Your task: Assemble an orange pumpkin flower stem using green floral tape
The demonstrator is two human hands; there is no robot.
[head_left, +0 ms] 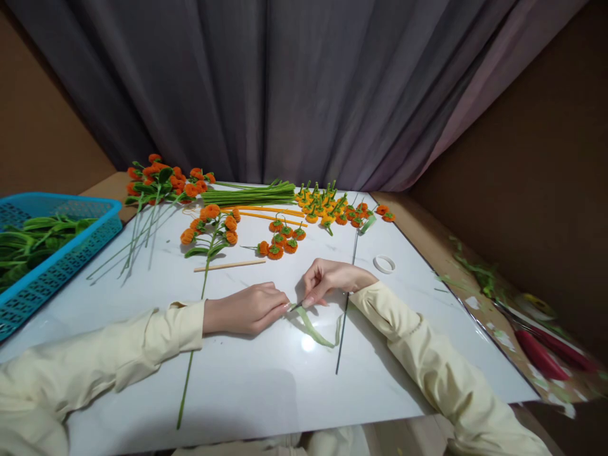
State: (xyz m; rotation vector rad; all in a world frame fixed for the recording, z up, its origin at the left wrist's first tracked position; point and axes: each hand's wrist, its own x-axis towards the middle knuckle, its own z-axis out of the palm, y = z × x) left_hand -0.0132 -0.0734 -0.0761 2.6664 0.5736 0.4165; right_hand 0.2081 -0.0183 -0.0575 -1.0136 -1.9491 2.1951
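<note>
We could find the tape (313, 329) wrapping unevenly or catching on the rod (339, 358), because its slack tail curls beside that rod, right of centre. Our left hand (254, 309) and right hand (327, 278) both pinch a thin stem (296, 306) mid-frame, the tape trailing just below their fingertips.

Matt papery strip (311, 329), fuzzy flower heads (275, 252), glossy tabletop (237, 386), plastic basket (61, 269).

Grey curtain (266, 88) behind the white table (228, 386); blue basket (71, 263) at its left; red-handled tool (539, 354), probably pliers, right.
</note>
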